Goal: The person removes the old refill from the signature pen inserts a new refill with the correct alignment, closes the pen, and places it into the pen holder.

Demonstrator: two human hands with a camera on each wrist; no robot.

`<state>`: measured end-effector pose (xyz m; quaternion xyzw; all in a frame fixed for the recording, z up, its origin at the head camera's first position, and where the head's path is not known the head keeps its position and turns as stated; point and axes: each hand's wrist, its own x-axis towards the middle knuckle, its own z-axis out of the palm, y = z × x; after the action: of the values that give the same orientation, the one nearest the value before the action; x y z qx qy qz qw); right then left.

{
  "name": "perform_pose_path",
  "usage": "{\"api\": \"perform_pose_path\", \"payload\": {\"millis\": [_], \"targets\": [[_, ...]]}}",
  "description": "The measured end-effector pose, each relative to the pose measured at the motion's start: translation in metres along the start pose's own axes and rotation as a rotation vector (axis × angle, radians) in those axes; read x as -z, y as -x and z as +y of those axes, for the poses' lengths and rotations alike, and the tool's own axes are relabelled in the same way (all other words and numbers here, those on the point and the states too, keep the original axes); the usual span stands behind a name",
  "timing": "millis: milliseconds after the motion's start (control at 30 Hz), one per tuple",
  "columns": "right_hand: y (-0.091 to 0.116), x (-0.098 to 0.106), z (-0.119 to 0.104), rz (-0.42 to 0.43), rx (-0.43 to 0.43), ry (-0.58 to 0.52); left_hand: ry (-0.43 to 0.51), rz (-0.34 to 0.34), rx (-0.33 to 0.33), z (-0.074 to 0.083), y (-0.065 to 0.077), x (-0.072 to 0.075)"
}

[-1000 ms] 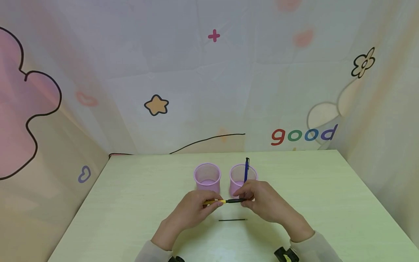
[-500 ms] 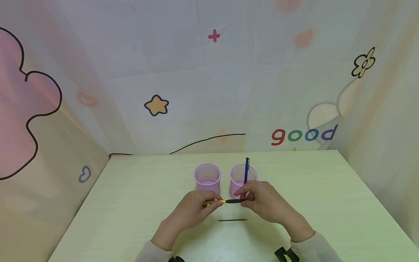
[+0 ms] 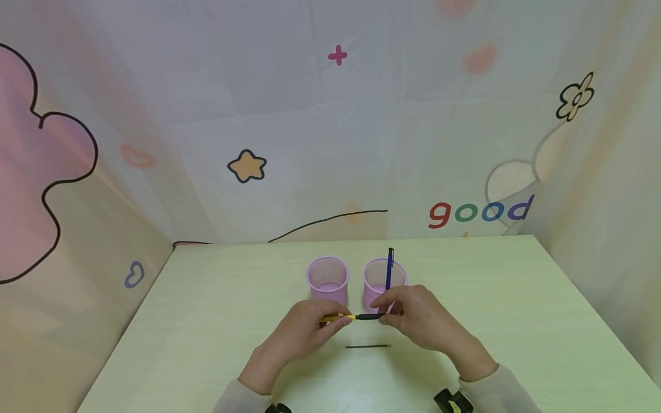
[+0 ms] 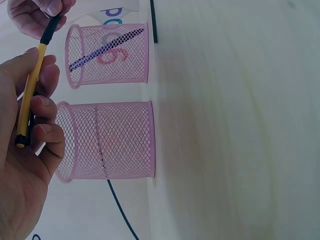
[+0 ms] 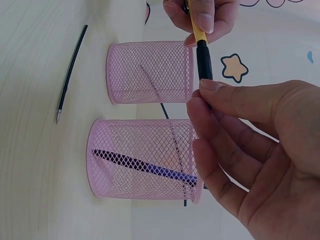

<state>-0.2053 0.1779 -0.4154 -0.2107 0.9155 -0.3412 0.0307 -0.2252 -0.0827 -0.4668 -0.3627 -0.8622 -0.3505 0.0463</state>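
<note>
A yellow pen (image 4: 30, 89) with a black grip section is held level above the table between both hands. My left hand (image 3: 310, 331) grips its yellow barrel with curled fingers and thumb. At the other end, my right hand (image 3: 417, 318) pinches the black grip section (image 5: 204, 62) between thumb and fingertips; the very tip is hidden. On the table below lies a thin black pen refill (image 5: 71, 75) with a metal tip. Behind my right hand stands a pink mesh cup (image 3: 373, 287) with a blue pen (image 3: 389, 269) leaning in it.
A second pink mesh cup (image 3: 327, 287), with no pen seen in it, stands left of the first, behind my left hand. The pale table (image 3: 217, 344) ends at a printed curtain (image 3: 310, 126) at the back and sides.
</note>
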Motion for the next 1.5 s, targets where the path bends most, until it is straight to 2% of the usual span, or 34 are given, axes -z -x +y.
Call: {"api": "perform_pose_path", "payload": {"millis": [433, 700, 1500], "targets": [[0.0011, 0.0017, 0.0013, -0.023, 0.001, -0.042, 0.002, 0.002, 0.003, 0.0007, 0.0002, 0.0002], [0.0014, 0.0016, 0.0026, -0.025, 0.007, -0.055, -0.033, 0.008, -0.015, 0.0008, -0.0004, 0.0], [0.0006, 0.0015, 0.003, -0.021, -0.012, -0.034, -0.047, -0.002, -0.007, 0.0014, 0.0003, 0.0008]]}}
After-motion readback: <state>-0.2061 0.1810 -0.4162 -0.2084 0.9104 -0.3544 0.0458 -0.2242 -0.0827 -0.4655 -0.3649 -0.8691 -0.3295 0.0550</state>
